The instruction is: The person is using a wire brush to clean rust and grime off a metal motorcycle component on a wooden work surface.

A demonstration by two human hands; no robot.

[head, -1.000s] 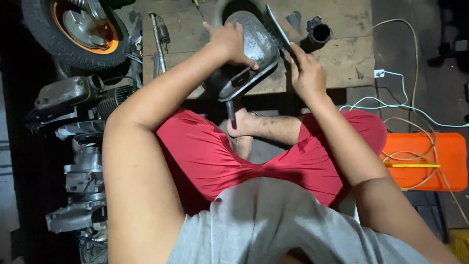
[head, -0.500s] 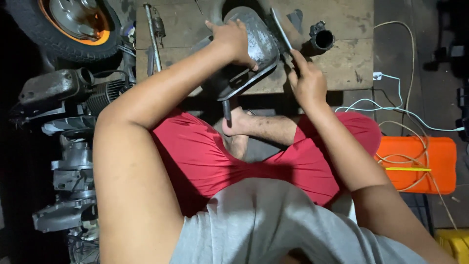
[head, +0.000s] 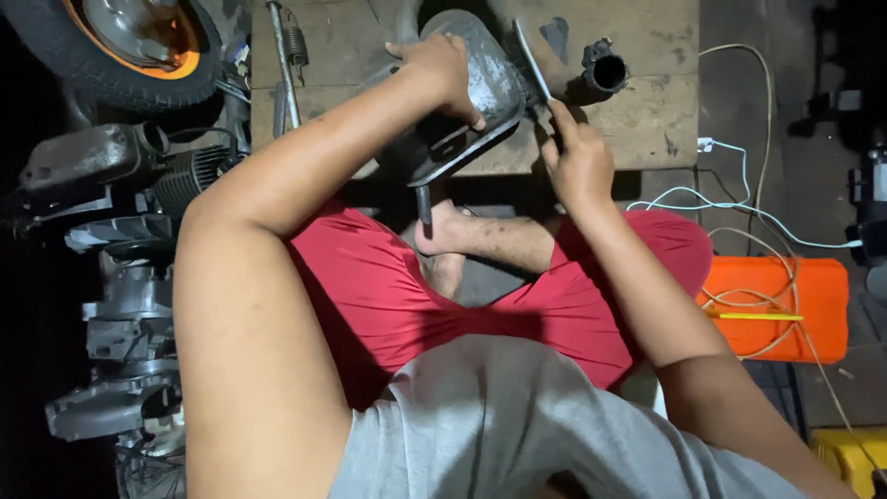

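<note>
1. The left hand [head: 442,74] is clamped over the top of a rounded, dull grey metal shell with scuffed paint [head: 467,97], fingers wrapped down its far side, steadying it on edge.
2. The right hand [head: 575,162] is closed around the handle end of a long, flat, dark metal blade [head: 533,63], its edge laid against the shell's right side.
3. The shell stands tilted at the near edge of a worn wooden board [head: 647,111], above the seated person's crossed legs in red shorts [head: 388,296]. A short stem sticks out beneath it.
4. Judged from the surface, the work looks partway through: bare, shiny metal shows in patches, while darker, grimy areas remain near the rim.
5. On the board just right of the blade lies a short black metal tube [head: 605,69]. A thin steel rod with a coil spring [head: 286,55] lies to the left.
6. Further left are a tyre on an orange rim [head: 120,46] and a grey engine block [head: 120,277]. An orange plastic case [head: 785,305] draped with cables sits to the right.
</note>
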